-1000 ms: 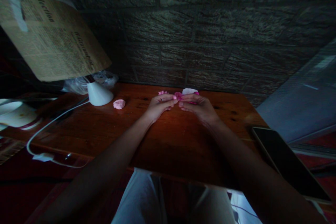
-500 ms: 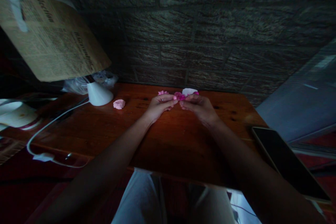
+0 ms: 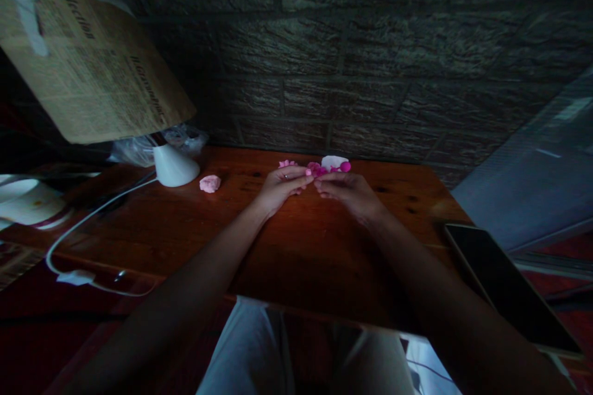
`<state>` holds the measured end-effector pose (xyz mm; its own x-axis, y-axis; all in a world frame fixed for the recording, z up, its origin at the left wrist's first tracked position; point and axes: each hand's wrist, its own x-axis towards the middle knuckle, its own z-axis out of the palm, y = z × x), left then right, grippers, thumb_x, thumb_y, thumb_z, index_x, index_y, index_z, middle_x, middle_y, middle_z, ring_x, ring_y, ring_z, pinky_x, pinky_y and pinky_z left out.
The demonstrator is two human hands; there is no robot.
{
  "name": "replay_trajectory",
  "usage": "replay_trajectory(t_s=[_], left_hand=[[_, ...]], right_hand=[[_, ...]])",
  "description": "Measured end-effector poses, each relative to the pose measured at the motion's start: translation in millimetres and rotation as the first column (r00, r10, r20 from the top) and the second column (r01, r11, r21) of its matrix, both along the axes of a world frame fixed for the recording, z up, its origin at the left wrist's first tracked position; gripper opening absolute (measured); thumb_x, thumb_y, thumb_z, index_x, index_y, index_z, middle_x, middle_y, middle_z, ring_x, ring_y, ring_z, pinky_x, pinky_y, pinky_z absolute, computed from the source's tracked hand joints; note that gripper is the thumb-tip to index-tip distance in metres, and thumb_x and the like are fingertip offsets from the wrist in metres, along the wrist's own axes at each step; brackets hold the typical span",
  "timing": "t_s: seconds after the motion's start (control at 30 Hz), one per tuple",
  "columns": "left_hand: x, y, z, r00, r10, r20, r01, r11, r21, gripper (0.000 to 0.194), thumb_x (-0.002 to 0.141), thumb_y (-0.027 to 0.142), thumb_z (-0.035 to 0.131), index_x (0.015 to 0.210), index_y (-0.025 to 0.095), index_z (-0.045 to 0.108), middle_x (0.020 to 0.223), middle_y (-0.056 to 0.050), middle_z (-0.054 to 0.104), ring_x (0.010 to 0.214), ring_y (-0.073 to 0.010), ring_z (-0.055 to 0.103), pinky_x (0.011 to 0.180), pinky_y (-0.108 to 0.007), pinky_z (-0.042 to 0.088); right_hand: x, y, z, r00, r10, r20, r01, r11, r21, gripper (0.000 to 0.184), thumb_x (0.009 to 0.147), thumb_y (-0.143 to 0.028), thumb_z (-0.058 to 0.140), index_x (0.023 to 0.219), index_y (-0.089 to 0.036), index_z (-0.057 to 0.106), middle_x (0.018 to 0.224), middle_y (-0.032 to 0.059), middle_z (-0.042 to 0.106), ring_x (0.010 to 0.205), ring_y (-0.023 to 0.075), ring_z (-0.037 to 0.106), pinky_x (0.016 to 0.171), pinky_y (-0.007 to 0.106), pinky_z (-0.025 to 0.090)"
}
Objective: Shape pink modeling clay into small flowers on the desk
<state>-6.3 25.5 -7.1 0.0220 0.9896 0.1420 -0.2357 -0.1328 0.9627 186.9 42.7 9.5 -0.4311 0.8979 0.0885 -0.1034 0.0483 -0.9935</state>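
My left hand (image 3: 279, 187) and my right hand (image 3: 348, 190) meet at the far middle of a wooden table (image 3: 287, 241). Their fingertips are pinched together on a small piece of bright pink clay (image 3: 317, 170). Just behind the fingers lie a white lump (image 3: 332, 161), a round magenta bit (image 3: 345, 166) and a pale pink bit (image 3: 286, 163). Another pale pink lump (image 3: 210, 183) lies apart to the left.
A white lamp base (image 3: 175, 166) with a cable (image 3: 83, 225) stands at the back left, under a tilted newspaper-print shade (image 3: 88, 62). A dark phone (image 3: 509, 287) lies at the table's right edge. A brick-pattern wall (image 3: 370, 62) closes the far side. A plate (image 3: 28, 203) sits at far left.
My right hand has lowered and shifted slightly, so the round magenta bit behind it now shows. The left hand has stayed put.
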Motion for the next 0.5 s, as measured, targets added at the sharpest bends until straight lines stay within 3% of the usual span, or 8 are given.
replay_trajectory(t_s=[0.5], left_hand=[[0.6, 0.2, -1.6, 1.0, -0.001, -0.014, 0.001, 1.0, 0.016, 0.027, 0.064, 0.03, 0.094, 0.087, 0.02, 0.084, 0.088, -0.002, 0.072, 0.072, -0.0087, 0.059, 0.06, -0.021, 0.044]], right_hand=[[-2.7, 1.6, 1.4, 0.997, 0.047, -0.053, -0.038, 0.988, 0.151, 0.021, 0.066, -0.033, 0.09, 0.085, -0.025, 0.082, 0.083, -0.0003, 0.076, 0.07, 0.0125, 0.06, 0.069, 0.031, 0.051]])
